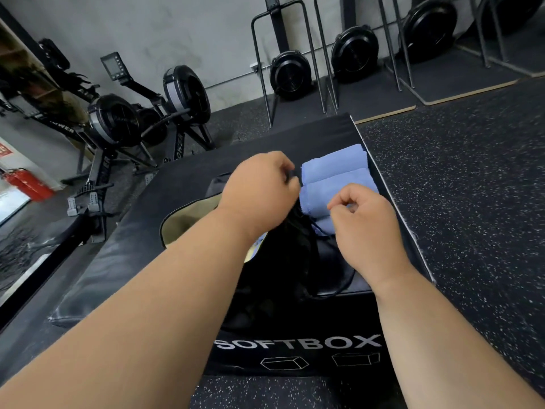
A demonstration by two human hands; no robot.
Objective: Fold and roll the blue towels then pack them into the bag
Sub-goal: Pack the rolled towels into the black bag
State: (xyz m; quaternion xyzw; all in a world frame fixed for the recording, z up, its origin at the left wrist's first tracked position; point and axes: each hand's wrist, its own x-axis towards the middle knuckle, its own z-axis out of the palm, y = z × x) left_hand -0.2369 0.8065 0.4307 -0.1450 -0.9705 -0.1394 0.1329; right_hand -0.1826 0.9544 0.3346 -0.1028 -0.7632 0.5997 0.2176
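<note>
Opening the bag (283,261) looks like the step in hand. Both hands work at its mouth: the left hand (259,187) pinches dark fabric or cord, the right hand (365,222) is curled, seemingly on the thin drawstring, though its grip cannot be told surely. Spreading the mouth wide before lifting a roll would help. Three soft, nubby blue towels (336,175), rolled into cylinders, lie side by side at the padded box's (188,231) far right corner, beside the limp, slick black bag.
</note>
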